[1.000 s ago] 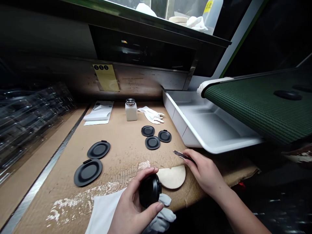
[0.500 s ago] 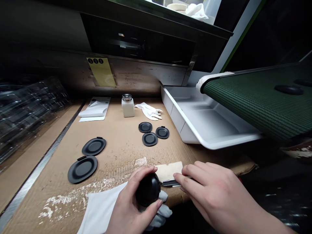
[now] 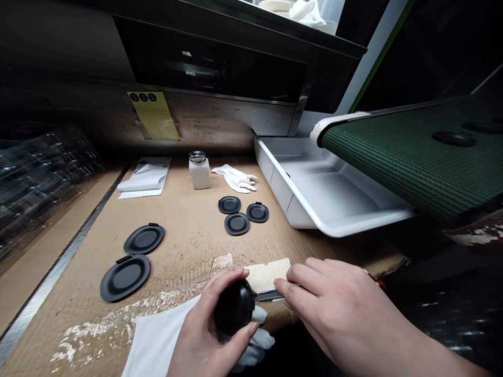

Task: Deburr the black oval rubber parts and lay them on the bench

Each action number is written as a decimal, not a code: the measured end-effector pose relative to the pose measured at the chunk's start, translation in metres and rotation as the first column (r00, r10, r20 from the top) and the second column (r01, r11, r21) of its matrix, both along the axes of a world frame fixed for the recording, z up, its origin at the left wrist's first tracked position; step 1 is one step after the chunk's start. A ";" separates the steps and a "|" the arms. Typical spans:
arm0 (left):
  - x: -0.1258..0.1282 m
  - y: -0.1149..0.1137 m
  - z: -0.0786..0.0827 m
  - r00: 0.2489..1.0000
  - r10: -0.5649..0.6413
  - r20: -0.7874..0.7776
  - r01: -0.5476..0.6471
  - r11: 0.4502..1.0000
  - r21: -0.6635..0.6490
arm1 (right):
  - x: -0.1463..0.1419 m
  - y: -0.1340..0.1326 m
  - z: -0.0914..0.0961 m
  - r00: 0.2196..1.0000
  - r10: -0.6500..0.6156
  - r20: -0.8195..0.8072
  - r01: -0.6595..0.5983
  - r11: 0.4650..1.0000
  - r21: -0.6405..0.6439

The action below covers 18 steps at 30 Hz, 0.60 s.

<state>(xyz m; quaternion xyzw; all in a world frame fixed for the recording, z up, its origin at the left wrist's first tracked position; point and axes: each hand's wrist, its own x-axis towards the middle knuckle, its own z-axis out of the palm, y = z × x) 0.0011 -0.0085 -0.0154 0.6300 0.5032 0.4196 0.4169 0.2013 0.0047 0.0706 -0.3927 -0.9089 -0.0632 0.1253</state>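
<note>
**Blade close to bare fingers at the bench edge**

You clenched a black domed part point(image 3: 233, 307) in your left hand point(image 3: 200, 330), fingers wrapped around it, above a white cloth point(image 3: 161, 335) and a crumpled white glove point(image 3: 257, 337). Your right hand point(image 3: 326, 303) pinched a small metal blade point(image 3: 270, 296), its end just beside the black part and below a cream foam pad point(image 3: 267, 275). The main risk looked to be that closeness: a slip could have cut your bare fingers or scored the black surface. Bare skin could also have left marks on it.

The bench was covered in worn brown cardboard point(image 3: 188, 230). On it lay three small black discs point(image 3: 237, 223), two larger black discs point(image 3: 124, 278), a white bottle point(image 3: 199, 174), a second white glove point(image 3: 234, 178) and papers point(image 3: 143, 178). A white tray point(image 3: 275, 170) sat to the right beneath a green conveyor belt point(image 3: 401, 157).
</note>
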 end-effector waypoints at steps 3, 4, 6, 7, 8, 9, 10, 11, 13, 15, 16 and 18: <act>0.000 0.000 -0.001 1.000 0.002 -0.006 -0.002 1.000 0.003 | 0.000 0.000 0.000 1.000 0.004 0.001 -0.004 1.000 0.000; 0.000 0.000 -0.001 1.000 0.003 -0.007 -0.003 1.000 0.002 | 0.000 0.000 0.000 1.000 0.005 0.000 -0.005 1.000 -0.002; 0.000 0.000 -0.001 1.000 0.004 -0.005 -0.004 1.000 0.010 | 0.001 -0.001 0.001 1.000 0.004 -0.002 -0.004 1.000 -0.008; 0.000 -0.001 -0.001 1.000 0.005 -0.006 -0.005 1.000 0.013 | 0.001 0.000 0.001 1.000 0.003 -0.002 -0.003 1.000 -0.008; 0.001 -0.001 -0.001 1.000 0.003 -0.006 -0.003 1.000 0.014 | 0.001 0.000 0.001 1.000 0.002 -0.001 -0.002 1.000 -0.011; 0.001 -0.001 -0.001 1.000 0.002 -0.005 -0.002 1.000 0.012 | 0.001 0.000 0.001 1.000 0.003 0.001 -0.003 1.000 -0.016; 0.001 -0.001 -0.001 1.000 0.001 -0.002 -0.001 1.000 0.008 | 0.001 0.000 0.001 1.000 0.003 0.002 -0.003 1.000 -0.024; 0.001 -0.001 -0.002 1.000 0.000 0.003 0.000 1.000 0.002 | 0.001 0.000 0.001 1.000 0.001 0.003 -0.001 0.999 -0.036; 0.001 -0.001 -0.002 1.000 0.005 0.015 -0.005 1.000 -0.019 | 0.002 0.001 0.001 1.000 -0.016 -0.006 0.015 0.998 -0.067; 0.000 0.000 -0.001 0.999 0.015 0.039 -0.013 0.999 -0.045 | 0.003 0.001 0.001 0.997 -0.063 -0.032 0.060 0.993 -0.103; 0.000 0.000 -0.001 0.998 0.020 0.051 -0.017 0.998 -0.056 | 0.004 0.001 0.001 0.994 -0.097 -0.047 0.091 0.988 -0.125; -0.001 0.000 0.001 0.997 0.030 0.070 -0.025 0.997 -0.074 | 0.006 0.002 0.001 0.983 -0.169 -0.072 0.154 0.972 -0.177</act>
